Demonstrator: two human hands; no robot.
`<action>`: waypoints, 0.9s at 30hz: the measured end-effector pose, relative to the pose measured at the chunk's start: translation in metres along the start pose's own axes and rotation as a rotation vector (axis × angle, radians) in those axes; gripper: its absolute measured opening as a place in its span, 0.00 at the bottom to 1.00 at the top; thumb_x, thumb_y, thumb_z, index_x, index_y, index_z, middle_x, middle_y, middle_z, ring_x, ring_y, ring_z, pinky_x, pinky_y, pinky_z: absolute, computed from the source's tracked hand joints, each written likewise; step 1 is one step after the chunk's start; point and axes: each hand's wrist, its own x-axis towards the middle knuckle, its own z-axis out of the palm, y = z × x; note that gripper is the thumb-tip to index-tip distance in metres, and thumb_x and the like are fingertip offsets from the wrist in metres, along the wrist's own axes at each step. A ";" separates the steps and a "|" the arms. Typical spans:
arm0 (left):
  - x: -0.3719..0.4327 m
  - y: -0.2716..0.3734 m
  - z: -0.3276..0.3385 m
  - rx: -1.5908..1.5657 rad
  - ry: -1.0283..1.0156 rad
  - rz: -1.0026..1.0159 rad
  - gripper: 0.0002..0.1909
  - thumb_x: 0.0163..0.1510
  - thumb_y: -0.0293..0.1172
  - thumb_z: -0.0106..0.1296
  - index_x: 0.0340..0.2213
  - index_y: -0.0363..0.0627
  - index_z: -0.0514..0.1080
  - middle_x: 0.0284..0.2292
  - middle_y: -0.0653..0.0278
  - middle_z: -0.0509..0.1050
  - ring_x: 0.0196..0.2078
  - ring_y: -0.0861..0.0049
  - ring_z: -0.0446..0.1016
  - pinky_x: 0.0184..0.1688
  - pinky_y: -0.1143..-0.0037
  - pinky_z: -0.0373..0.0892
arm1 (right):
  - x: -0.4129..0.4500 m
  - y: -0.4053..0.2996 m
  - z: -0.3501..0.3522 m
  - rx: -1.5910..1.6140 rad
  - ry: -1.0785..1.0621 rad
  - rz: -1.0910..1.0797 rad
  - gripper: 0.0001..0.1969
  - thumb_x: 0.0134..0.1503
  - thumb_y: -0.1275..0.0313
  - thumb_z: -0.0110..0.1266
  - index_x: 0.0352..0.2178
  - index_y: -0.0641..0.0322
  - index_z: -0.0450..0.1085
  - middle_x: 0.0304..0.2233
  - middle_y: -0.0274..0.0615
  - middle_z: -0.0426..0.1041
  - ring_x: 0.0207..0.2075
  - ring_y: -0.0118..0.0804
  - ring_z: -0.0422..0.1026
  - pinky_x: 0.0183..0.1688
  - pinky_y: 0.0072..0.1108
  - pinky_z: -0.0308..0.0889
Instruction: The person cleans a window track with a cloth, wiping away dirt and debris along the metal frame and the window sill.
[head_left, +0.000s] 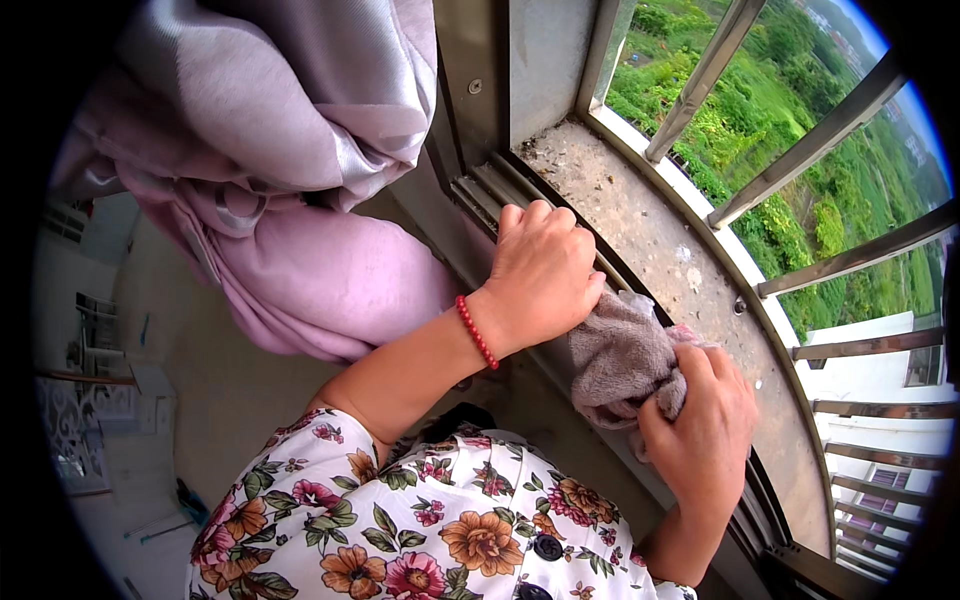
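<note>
A crumpled greyish-brown terry cloth (622, 356) hangs over the inner edge of the sliding-window track (487, 196). My right hand (705, 412) grips its right end, thumb and fingers bunching the fabric. Further up the track, my left hand (544, 274) is curled with its knuckles up, its thumb at the upper end of the cloth. Its fingertips are hidden, so I cannot tell whether fabric is inside that fist. A red bead bracelet (475, 331) circles my left wrist.
A satiny grey and pink curtain (330, 270) is bunched left of the window frame (474, 86). Beyond the track, the outer sill (637, 217) carries dirt and specks, bounded by curved metal window bars (810, 165). Greenery and white buildings show outside. Tiled floor (210, 390) lies below left.
</note>
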 end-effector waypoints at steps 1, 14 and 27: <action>0.004 0.002 0.004 0.005 -0.026 -0.039 0.10 0.42 0.36 0.58 0.20 0.43 0.71 0.27 0.61 0.70 0.37 0.65 0.67 0.42 0.66 0.58 | 0.002 0.000 0.002 0.010 -0.003 -0.012 0.17 0.36 0.70 0.57 0.31 0.64 0.68 0.29 0.48 0.68 0.34 0.50 0.69 0.37 0.35 0.61; 0.017 0.003 0.008 0.081 -0.170 -0.217 0.07 0.43 0.30 0.51 0.20 0.38 0.73 0.26 0.53 0.75 0.37 0.59 0.71 0.44 0.64 0.58 | 0.009 0.000 0.015 0.080 0.002 0.005 0.17 0.37 0.70 0.57 0.32 0.64 0.68 0.32 0.48 0.71 0.37 0.50 0.70 0.40 0.35 0.61; 0.059 -0.031 0.002 -0.059 0.387 0.127 0.16 0.43 0.26 0.55 0.35 0.34 0.67 0.31 0.51 0.71 0.33 0.56 0.72 0.42 0.69 0.68 | -0.008 0.017 -0.001 0.404 0.368 0.102 0.13 0.39 0.78 0.52 0.31 0.70 0.68 0.28 0.52 0.69 0.30 0.51 0.70 0.35 0.31 0.65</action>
